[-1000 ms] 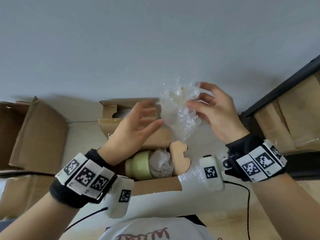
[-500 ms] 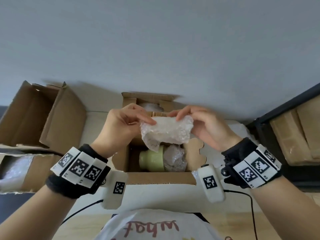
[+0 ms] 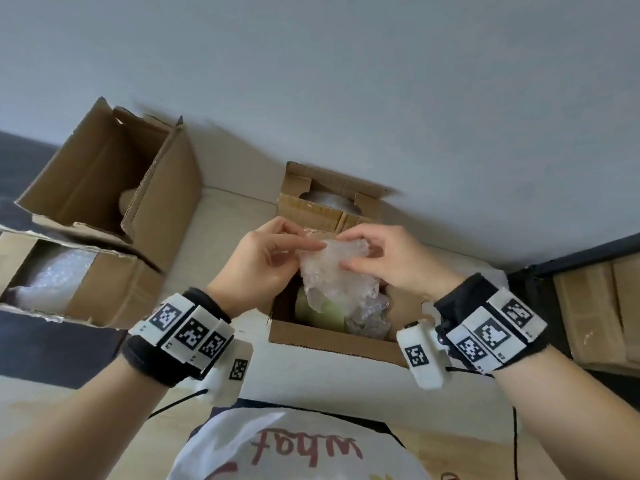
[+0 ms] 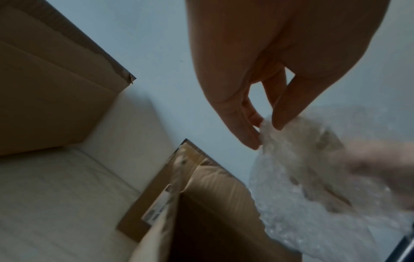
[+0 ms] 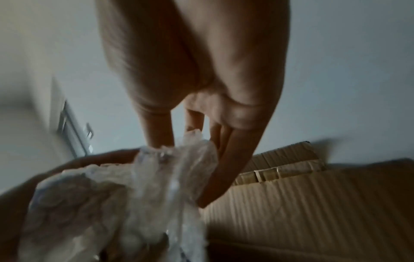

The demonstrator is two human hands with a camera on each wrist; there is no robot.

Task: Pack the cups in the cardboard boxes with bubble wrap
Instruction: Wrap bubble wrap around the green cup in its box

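Observation:
A crumpled sheet of clear bubble wrap [image 3: 332,271] hangs over an open cardboard box [image 3: 329,341] in the middle of the head view. My left hand [image 3: 273,251] pinches its upper left edge, and the left wrist view shows the fingertips [image 4: 255,141] on the bubble wrap [image 4: 313,177]. My right hand [image 3: 384,258] pinches its upper right part; the right wrist view shows the bubble wrap [image 5: 143,186] held between thumb and fingers. Inside the box lies a pale green cup [image 3: 325,310] beside another wad of bubble wrap [image 3: 370,317]. The cup is partly hidden by the sheet.
A second small box [image 3: 329,199] with wrapped contents stands just behind. At the left are a tall open box [image 3: 114,181] and a box filled with bubble wrap [image 3: 69,282]. A dark shelf with flat cardboard [image 3: 595,306] stands at the right.
Both hands brought the bubble wrap down from in front of the wall to just above the open box. The left hand, open a second ago, now pinches the sheet.

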